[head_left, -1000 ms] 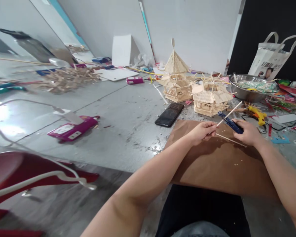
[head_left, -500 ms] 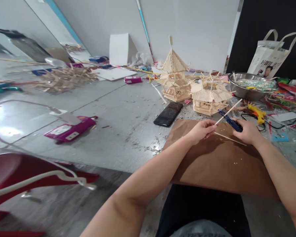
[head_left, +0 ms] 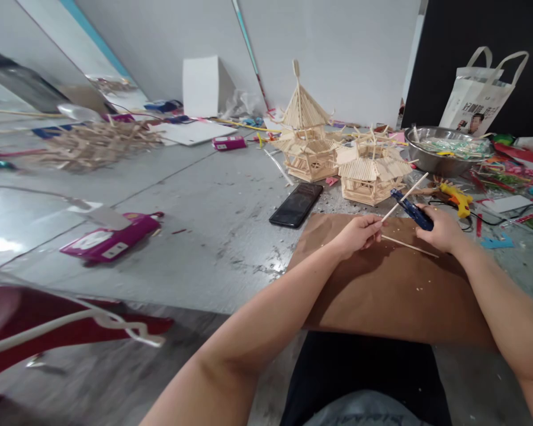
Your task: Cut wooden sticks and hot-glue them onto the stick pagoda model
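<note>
My left hand pinches a thin wooden stick that slants up to the right. A dark blue pair of pliers or cutters is gripped in my right hand, its jaws at the stick's middle. Whether the jaws are closed on the stick is too small to tell. Below both hands, another thin stick lies over a brown paper sheet. Just beyond stand two stick-built pavilion models: a taller one with a pointed roof and a lower, roofed one.
Left of the paper lies a black phone. A yellow glue gun and a metal bowl are on the right, before a white tote bag. Purple power strips and a heap of sticks lie left.
The view has shifted slightly, so the scene sits a little further left. Both hands keep their hold, and the stick and blue tool stay in nearly the same position relative to each other.
</note>
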Available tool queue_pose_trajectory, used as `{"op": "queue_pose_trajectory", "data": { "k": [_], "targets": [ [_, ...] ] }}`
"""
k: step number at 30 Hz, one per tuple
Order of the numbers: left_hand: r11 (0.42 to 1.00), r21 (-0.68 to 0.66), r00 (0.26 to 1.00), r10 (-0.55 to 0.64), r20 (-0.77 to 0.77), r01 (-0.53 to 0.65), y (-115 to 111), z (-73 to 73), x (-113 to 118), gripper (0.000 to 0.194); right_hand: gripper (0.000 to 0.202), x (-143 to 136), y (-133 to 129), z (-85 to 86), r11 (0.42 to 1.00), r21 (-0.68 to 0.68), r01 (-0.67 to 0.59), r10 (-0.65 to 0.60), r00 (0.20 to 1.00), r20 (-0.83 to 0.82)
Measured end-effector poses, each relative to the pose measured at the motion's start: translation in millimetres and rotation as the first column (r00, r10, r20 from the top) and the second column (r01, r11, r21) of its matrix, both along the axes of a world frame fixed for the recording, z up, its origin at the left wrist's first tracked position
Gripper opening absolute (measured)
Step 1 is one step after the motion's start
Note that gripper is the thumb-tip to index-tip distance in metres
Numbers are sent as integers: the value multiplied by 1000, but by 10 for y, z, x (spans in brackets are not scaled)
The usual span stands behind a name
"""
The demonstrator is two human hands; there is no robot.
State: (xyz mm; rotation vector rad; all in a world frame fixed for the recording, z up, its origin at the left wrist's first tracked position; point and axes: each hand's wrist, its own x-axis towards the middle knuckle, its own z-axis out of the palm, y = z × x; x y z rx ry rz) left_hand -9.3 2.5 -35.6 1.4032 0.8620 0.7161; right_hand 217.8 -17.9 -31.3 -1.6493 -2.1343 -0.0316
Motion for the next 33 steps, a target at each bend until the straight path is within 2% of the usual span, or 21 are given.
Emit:
{"op": "queue_pose_trajectory", "data": {
  "k": [6, 20, 33],
  "targets": [
    [999, -14, 998, -45, 41, 45, 6, 5, -19, 19, 47, 5, -2, 32, 1000, 19, -4, 5, 998, -62],
    [997, -29, 994, -63, 84, 65, 24, -28, -28, 23, 45, -37, -48, 89, 1000, -9, -12, 12, 999, -32],
    [990, -120, 988, -60, 139, 77, 24, -5, -29, 20, 44, -45, -60, 101, 998, -66, -20, 19, 999, -26]
  ]
}}
